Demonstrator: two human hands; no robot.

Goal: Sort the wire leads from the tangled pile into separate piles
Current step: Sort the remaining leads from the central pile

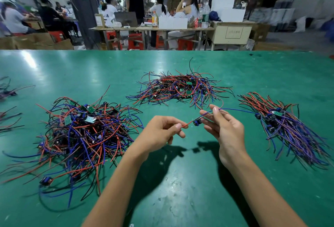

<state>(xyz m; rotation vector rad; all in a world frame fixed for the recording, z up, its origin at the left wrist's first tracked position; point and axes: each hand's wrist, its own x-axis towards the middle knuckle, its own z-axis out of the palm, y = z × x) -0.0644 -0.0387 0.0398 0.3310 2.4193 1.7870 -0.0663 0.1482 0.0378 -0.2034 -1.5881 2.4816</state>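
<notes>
Wire leads lie in several heaps on the green desk (180, 181). One lead (196, 121), with a small dark module in its middle, is held up between both hands above the desk, in front of the person. The left hand (160, 134) pinches the red wire end of this lead between thumb and forefinger; the other fingers are curled loosely under. The right hand (222, 129) holds the lead on the other side of the module, the thumb and fingers (216, 110) closed on the wires, from where a blue wire goes to the right and a red one bends up toward the far heap.

At the left there is the tangled pile (81, 136), big and loose, with red, blue and black wires and small green boards mixed. Behind the hands, farther on the desk, lies a second pile (180, 87), flatter, also of red, black and blue wires. At the right lies a third pile (289, 129), where the wires run mostly the same way, side by side. A few more wires (7, 89) show at the left edge.

Beyond the desk, people sit at other tables with red stools, and white boxes stand there
</notes>
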